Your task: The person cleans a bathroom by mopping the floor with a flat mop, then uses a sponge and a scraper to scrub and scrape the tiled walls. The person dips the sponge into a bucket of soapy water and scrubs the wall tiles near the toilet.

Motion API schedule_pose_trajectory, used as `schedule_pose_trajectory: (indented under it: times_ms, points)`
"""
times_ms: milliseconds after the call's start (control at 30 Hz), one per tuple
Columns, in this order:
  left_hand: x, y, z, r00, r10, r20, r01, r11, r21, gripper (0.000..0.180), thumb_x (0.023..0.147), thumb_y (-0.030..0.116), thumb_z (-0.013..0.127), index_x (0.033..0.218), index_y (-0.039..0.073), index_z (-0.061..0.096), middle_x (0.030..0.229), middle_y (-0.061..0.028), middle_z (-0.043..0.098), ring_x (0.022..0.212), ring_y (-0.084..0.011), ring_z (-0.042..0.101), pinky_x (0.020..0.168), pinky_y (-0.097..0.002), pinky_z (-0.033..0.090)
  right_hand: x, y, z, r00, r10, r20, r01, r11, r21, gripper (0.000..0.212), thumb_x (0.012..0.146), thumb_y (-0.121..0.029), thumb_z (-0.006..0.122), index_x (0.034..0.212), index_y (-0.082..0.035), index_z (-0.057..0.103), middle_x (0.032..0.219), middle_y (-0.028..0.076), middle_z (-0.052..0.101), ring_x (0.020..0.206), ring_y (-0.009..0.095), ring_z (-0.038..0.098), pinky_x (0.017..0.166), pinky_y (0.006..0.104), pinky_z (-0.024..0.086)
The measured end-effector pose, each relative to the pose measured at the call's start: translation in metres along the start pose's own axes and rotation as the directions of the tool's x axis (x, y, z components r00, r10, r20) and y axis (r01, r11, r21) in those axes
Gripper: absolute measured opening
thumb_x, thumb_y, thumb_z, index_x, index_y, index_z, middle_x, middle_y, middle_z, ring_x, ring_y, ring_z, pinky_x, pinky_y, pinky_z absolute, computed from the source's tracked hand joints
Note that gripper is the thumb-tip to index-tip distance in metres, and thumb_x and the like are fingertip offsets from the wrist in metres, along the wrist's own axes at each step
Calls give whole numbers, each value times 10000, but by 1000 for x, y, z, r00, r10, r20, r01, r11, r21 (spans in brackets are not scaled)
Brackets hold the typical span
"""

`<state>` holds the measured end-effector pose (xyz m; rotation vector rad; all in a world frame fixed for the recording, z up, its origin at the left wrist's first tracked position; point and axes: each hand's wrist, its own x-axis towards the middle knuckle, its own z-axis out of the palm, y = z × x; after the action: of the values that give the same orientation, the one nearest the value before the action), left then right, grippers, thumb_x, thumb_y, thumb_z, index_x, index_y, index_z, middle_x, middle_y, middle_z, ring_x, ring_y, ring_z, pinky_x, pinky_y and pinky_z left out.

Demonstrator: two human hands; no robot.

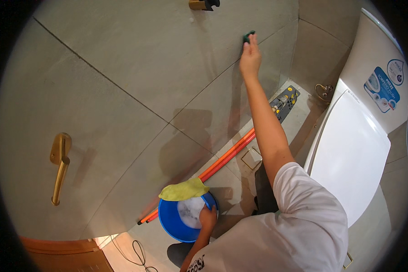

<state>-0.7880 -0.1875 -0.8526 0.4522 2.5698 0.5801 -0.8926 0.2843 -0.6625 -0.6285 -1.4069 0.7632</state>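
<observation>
My right arm stretches far up to the grey tiled wall [136, 59]. There my right hand [250, 60] is closed on a dark green scouring pad [248, 37], which lies at the wall surface. Down at the lower middle, my left hand [207, 217] grips the right side of a blue bucket [171, 223] at its rim. White suds [190, 212] float in the bucket. Over its far rim hangs a yellow-green cloth [183, 190].
Orange-red poles [229, 156] lie on the floor along the wall, toward a grey board with yellow knobs [285, 103]. A white toilet [349, 154] fills the right. Brass fixtures, a lever-shaped one [61, 167] and another [203, 5], jut from the wall. A cable [138, 255] trails lower left.
</observation>
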Motion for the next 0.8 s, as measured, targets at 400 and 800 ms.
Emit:
schedule_pose_trajectory:
  times_ms: [400, 800]
  points:
    - [2, -14, 4, 997, 68, -43, -67, 997, 25, 465, 766, 311, 498, 1070, -40, 467, 855, -262, 567, 780, -411, 547, 713, -446, 423, -33, -100, 27, 954, -294, 61, 293, 956, 26, 409, 814, -58, 403, 1224, -53, 396, 1324, 128, 307, 1237, 295, 258, 1001, 485, 113]
    - [1, -12, 3, 1000, 4, -11, -5, 1000, -10, 427, 766, 323, 484, 1038, -5, 507, 883, -258, 564, 835, -400, 536, 747, -452, 407, -12, -79, 28, 932, -361, 43, 362, 932, -18, 415, 832, -106, 382, 1243, -48, 361, 1329, 143, 290, 1256, 273, 221, 1009, 453, 122]
